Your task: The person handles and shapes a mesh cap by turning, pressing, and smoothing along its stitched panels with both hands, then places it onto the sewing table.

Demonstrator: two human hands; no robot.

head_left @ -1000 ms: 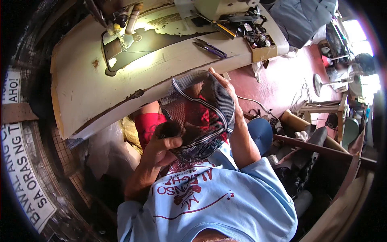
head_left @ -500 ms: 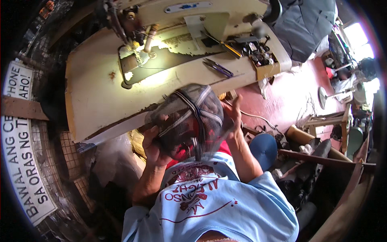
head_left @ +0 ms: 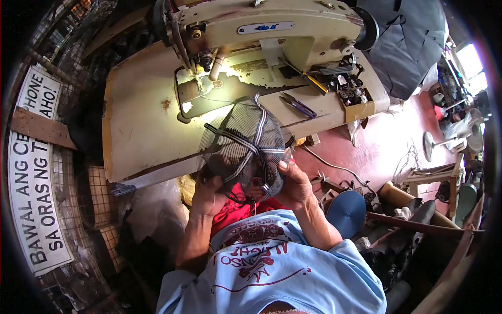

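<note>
I hold a dark mesh cap-shaped piece (head_left: 246,136) with black-and-white striped tapes crossing over its crown, in front of the table's near edge. My left hand (head_left: 208,193) is closed on its lower left side, and my right hand (head_left: 295,186) grips its lower right side, thumb up on the mesh. Behind it stands a cream sewing machine (head_left: 314,23) with a lit needle area. On the worn table (head_left: 136,131) to the right lie purple-handled snips (head_left: 298,106), a yellow-handled tool (head_left: 314,82) and a tray of small metal parts (head_left: 355,99).
Dark cloth (head_left: 402,36) is piled at the back right. A round blue object (head_left: 346,213) and a wooden bin (head_left: 434,225) of clutter sit at my right. A fan (head_left: 429,145) stands on the pink floor (head_left: 376,149). A wire-mesh wall with a sign (head_left: 36,204) is at my left.
The mesh piece has been turned, so its crossed tapes now face up at me, and both hands have shifted their grips on it. The view has moved, showing more of the machine.
</note>
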